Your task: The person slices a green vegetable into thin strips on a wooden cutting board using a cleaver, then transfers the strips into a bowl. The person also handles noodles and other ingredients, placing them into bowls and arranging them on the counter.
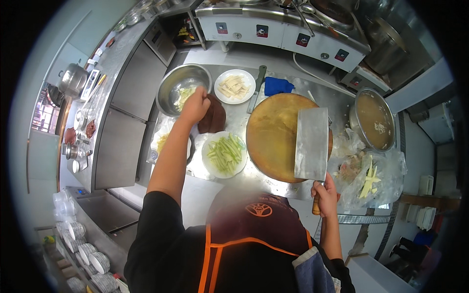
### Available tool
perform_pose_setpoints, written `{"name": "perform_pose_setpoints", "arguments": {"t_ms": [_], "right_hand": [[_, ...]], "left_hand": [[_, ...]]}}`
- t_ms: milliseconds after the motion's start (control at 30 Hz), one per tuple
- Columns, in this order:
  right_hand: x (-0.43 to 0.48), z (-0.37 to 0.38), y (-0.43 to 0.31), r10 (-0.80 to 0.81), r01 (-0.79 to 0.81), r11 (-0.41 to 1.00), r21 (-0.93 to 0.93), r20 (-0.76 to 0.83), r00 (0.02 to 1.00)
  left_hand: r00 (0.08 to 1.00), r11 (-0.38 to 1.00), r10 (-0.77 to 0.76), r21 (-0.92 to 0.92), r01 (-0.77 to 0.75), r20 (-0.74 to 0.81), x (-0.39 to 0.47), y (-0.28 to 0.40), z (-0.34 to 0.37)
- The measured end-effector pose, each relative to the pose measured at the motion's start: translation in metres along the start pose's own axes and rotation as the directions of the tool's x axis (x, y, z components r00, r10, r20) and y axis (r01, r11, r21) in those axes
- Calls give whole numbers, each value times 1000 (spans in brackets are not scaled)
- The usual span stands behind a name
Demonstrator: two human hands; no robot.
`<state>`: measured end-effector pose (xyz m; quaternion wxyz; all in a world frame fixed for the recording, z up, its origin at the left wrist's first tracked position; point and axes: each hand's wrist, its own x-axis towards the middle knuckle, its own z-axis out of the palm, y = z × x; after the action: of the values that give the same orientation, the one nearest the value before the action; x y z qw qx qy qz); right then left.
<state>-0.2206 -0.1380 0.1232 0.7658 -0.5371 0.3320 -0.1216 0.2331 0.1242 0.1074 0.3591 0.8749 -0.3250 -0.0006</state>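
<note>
My right hand grips the wooden handle of a Chinese cleaver, whose broad blade is over the right part of a round wooden chopping block. My left hand is at the right rim of a steel bowl that has pale green pieces in it; its fingers are curled, and whether they hold anything is hidden. Below that hand lies a brown cloth. Green vegetable strips fill a white plate left of the block. Pale flat strips lie on another white plate.
A long knife and a blue cloth lie behind the block. On the right are a steel basin of cloudy liquid and plastic bags with scraps. A patterned dish sits under my left forearm. A stove stands beyond the table.
</note>
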Motion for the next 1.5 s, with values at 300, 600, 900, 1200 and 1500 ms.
{"name": "perform_pose_setpoints", "arguments": {"t_ms": [300, 600, 900, 1200, 1500], "right_hand": [[-27, 27, 2, -81, 90, 992, 91, -98, 992], [-114, 40, 24, -137, 196, 976, 91, -440, 887], [-201, 55, 64, -21, 185, 967, 175, -669, 743], [-196, -8, 54, -66, 196, 968, 155, -598, 798], [-104, -40, 26, -115, 134, 982, 136, -141, 983]], "left_hand": [[947, 837, 62, -501, -221, -315, 36, 83, -61], [945, 883, 313, -396, -251, 98, 28, 147, 102], [866, 894, 406, 71, -443, 292, -26, 125, 230], [727, 794, 497, -586, -162, 474, -177, 257, 238], [718, 710, 680, -379, -593, 149, -192, 350, 194]]}}
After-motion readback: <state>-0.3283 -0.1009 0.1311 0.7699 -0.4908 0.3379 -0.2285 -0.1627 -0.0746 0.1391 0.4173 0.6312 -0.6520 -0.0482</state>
